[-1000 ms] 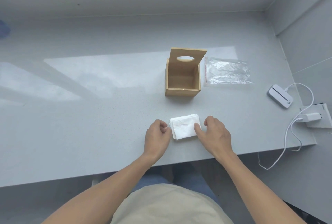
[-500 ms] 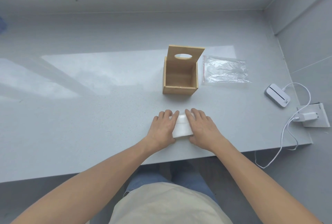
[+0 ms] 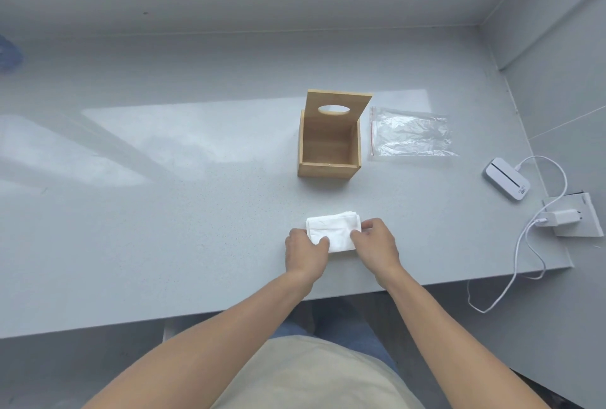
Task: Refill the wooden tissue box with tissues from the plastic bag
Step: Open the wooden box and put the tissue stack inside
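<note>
A folded stack of white tissues (image 3: 334, 229) lies on the grey table near its front edge. My left hand (image 3: 305, 253) grips the stack's left end, thumb on top. My right hand (image 3: 375, 246) grips its right end, fingers curled round the edge. Beyond them stands the wooden tissue box (image 3: 329, 146), its lid with an oval hole tipped up at the back and its inside bare. A flat clear plastic bag (image 3: 411, 131) with a red zip strip lies just right of the box.
At the right edge sit a white device (image 3: 506, 178), a charger plug (image 3: 562, 215) on a white socket plate, and a white cable (image 3: 524, 244) that trails over the table's front edge (image 3: 229, 308). Walls close the back and right.
Both hands lay flat over the tissue stack half a second ago. They have since slid to its ends and curled round it, uncovering its top.
</note>
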